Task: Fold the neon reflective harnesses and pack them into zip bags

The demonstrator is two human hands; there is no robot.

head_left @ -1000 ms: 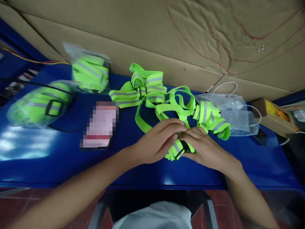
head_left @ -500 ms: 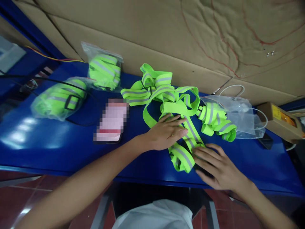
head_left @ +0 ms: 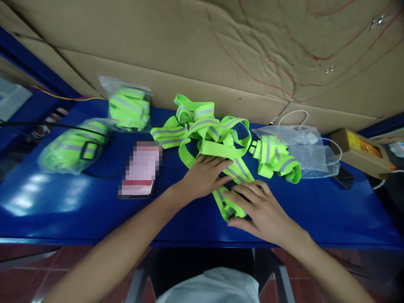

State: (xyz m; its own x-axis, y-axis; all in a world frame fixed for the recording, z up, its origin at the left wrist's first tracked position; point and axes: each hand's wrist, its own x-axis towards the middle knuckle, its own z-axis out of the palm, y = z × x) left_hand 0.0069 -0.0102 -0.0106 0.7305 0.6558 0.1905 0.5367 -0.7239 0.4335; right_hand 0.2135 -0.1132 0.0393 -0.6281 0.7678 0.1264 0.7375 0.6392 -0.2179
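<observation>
Right hand (head_left: 260, 212) has moved inward since half a second ago: then beside the coiled near end of the striped green strap (head_left: 241, 170), it now lies over that end. Left hand (head_left: 202, 179) has shifted only slightly.

Positions are taken from the phone (head_left: 142, 168) on the blue table (head_left: 189, 229).

The strap under inspection lies right of the phone, running toward the table's near edge. Left hand: palm down, fingers extended and resting on the strap, no closed grip observed. Right hand: about half open, thumb apart from the fingers, the coiled end between; whether it has hold of the strap cannot be told.

Completed, as far as can be judged: two bundles in clear bags, one bagged bundle (head_left: 74, 149) left of the phone, another bagged bundle (head_left: 129, 109) directly behind it. Partly done: a folded bundle (head_left: 273, 151), well to the phone's right, lying at the edge of a clear bag (head_left: 315, 158) and apparently outside it.

Outstanding: the strap under the hands is only partly gathered. Loose straps (head_left: 202, 112), right of the phone and farther back, remain in open loops, unbagged.
</observation>
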